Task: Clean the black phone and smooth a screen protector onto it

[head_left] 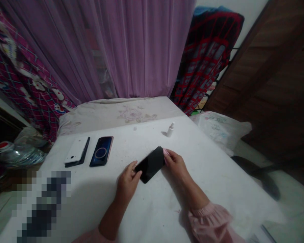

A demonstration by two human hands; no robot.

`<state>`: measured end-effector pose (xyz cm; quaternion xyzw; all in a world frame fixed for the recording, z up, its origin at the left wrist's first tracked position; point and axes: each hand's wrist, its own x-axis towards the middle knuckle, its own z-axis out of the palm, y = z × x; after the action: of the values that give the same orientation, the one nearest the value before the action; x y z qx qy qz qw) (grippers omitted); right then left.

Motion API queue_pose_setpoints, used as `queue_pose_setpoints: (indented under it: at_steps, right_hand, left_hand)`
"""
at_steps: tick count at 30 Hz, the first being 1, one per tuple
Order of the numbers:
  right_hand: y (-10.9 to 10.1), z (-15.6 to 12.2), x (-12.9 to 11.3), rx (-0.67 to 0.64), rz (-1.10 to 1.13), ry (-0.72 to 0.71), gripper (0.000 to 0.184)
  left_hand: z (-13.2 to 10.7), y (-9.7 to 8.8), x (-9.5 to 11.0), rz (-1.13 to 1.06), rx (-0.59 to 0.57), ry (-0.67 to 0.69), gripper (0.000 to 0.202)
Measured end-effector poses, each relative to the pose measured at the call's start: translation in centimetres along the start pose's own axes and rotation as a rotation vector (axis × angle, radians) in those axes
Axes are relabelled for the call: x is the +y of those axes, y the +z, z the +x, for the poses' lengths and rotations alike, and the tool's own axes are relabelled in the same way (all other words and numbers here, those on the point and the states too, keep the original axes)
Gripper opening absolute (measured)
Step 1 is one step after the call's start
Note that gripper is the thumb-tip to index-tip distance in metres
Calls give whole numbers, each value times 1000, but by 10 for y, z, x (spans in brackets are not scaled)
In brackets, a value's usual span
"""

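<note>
A black smartphone (152,166) is held at a slant above the white table, its dark screen facing up. My left hand (128,179) grips its lower left end, thumb on the front edge. At the opposite end, my right hand (176,164) pinches a small pink cloth (165,153) against the phone's upper right edge. Most of the cloth is hidden by the fingers. Beyond the right hand stands a small white spray bottle (170,130). Left of my hands lies a dark blue phone (101,152) with a ring on its back, on top of another one.
A white phone (75,151) rests on a dark one at the table's left. A small pale square (135,129) lies near the floral cloth (131,114). Purple curtains (142,50) hang behind. A plastic bag (218,130) is off the right edge, a large bottle (22,153) off the left.
</note>
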<state>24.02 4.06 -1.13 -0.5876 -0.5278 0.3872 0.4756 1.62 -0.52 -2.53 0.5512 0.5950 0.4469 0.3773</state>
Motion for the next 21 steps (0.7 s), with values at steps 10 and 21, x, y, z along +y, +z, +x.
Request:
queue_pose_setpoints:
  at_steps: [10,21]
  right_hand:
    - [-3,-6,-2,46,-283,7,46]
    - [1,0,8,97,-654,-426,35]
  left_hand:
    - [-11,5,-9,672,-67,486,61]
    - [-17,2,-15,786,-171,530,63]
